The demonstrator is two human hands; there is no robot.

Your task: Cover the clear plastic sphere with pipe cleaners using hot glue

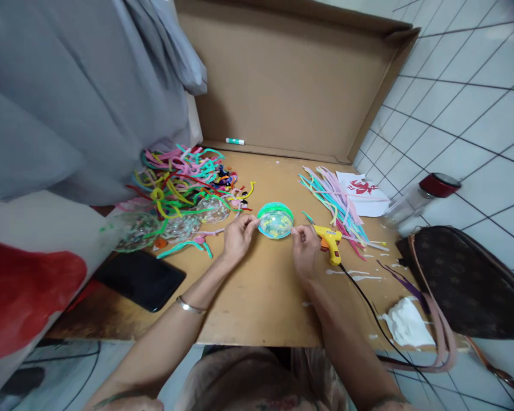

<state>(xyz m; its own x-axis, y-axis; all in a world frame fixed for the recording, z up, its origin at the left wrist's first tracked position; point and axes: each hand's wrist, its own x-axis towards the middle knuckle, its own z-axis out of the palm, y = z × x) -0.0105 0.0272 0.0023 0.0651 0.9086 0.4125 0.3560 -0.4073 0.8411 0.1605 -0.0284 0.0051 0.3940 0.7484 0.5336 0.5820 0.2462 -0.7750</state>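
Observation:
A round clear dish-like piece (276, 221) with a green and turquoise rim sits at the middle of the table, between my two hands. My left hand (239, 235) pinches its left edge between thumb and fingers. At the right edge, my right hand (305, 242) has its fingertips closed on the rim. Just right of that hand lies a yellow glue gun (332, 242), its black cord running down to the right. Several clear round pieces (180, 226) rest on the left, beside a heap of colourful pipe cleaners (184, 177).
A black phone (140, 279) lies front left. Pastel pipe cleaners (336, 197), printed paper (362, 194), a red-lidded bottle (424, 200), a brown bag (466, 279) and white tissue (409, 323) are right. Cardboard (282, 80) stands behind a glue stick (235, 141).

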